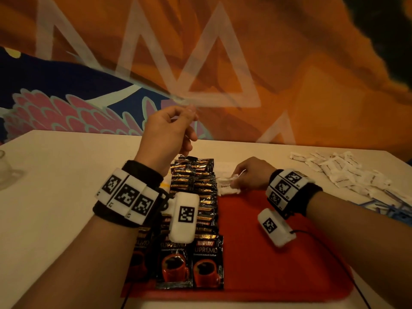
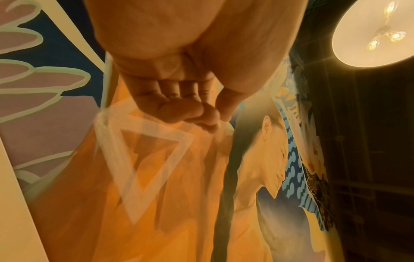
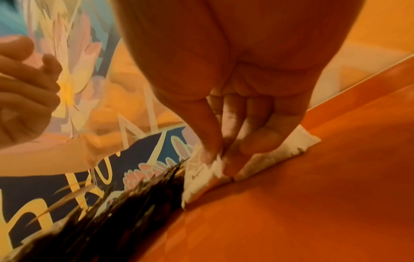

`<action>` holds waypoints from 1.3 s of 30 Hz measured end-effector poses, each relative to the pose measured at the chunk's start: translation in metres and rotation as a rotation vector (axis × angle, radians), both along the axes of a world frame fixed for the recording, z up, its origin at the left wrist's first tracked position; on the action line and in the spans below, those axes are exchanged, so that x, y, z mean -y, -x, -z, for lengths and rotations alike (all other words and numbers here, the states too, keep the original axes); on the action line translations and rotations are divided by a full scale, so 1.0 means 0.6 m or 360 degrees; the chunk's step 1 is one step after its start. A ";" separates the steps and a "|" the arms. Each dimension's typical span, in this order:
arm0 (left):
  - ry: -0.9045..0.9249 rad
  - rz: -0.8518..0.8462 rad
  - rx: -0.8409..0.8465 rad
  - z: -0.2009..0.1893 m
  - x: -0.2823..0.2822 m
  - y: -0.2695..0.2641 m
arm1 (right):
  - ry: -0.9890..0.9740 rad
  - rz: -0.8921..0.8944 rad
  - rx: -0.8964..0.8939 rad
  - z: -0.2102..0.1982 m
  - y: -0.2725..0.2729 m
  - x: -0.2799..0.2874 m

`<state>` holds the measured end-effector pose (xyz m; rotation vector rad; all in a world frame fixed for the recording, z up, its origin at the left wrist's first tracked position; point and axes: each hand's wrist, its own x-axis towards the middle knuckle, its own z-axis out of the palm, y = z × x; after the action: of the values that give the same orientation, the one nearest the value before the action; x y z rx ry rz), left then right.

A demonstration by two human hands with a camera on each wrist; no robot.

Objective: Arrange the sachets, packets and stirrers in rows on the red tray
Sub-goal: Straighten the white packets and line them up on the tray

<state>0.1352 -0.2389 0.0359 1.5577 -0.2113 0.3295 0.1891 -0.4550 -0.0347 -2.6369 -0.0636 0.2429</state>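
Nearest the camera, the flat red plastic tray [image 1: 278, 264] lies under both forearms on the pale table [image 1: 55, 175]. Overlapping rows of black-and-gold foil coffee packets [image 1: 196, 197] run along the tray below the left hand [image 1: 166, 134], from near its fingers back past the wrist. That hand is raised off the table, fingers curled with thumb against fingertips; whether it holds anything I cannot tell. The right hand [image 1: 254, 173] pinches small white paper sachets [image 1: 226, 186] at the tray's far edge, beside the packets. Right of that hand, a loose heap of white sachets [image 1: 341, 170] lies on the table, with blue-and-white stirrers [image 1: 388, 208] nearer the forearm.
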 end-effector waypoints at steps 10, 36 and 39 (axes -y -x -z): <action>0.0001 0.0012 0.0006 -0.002 -0.005 -0.001 | 0.0350 0.0018 0.0093 0.009 -0.003 -0.032; -0.0147 0.0206 0.0190 -0.016 0.005 0.011 | 0.0532 0.0319 0.0236 -0.036 -0.092 0.185; -0.0161 0.0239 0.0215 -0.009 0.001 -0.004 | 0.0768 0.0488 0.0169 -0.050 -0.112 0.277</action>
<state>0.1379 -0.2393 0.0410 1.6101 -0.4542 0.3098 0.2565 -0.6210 -0.0048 -3.0819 0.4104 0.0109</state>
